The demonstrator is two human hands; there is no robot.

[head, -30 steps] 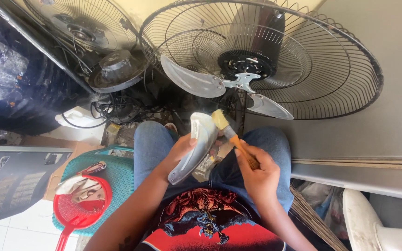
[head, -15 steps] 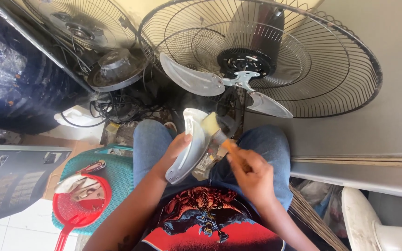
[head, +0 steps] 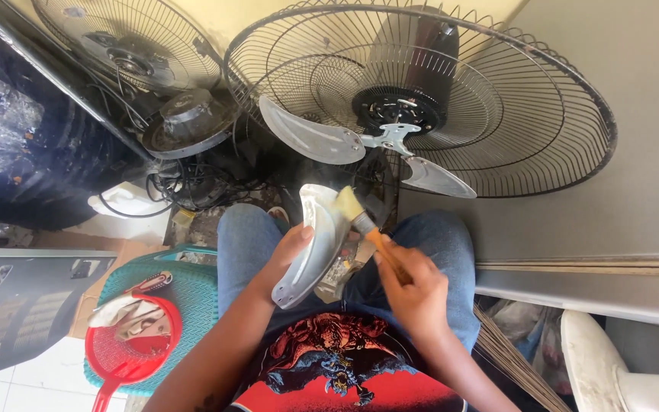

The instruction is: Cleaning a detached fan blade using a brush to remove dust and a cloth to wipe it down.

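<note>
My right hand (head: pixel 415 294) is shut tight around the wooden handle of a small paintbrush (head: pixel 363 226). The soft bristles touch the top edge of a loose grey fan blade (head: pixel 316 243). My left hand (head: pixel 287 255) is wrapped around the side of that blade and holds it up over my lap, between my knees in blue jeans (head: pixel 247 236).

The blade is thin and curved, so I think it could slip out of my fingers if I brush too hard. It might bend, too. Dust could fly up at my face.

Just past my knees stands a big fan (head: pixel 421 107) with its wire cage open and two blades on it. If I lean in, my brush could bump them. A red strainer (head: pixel 133 345) sits on a green stool (head: pixel 192 294) by my left leg, and my elbow could knock it off.
</note>
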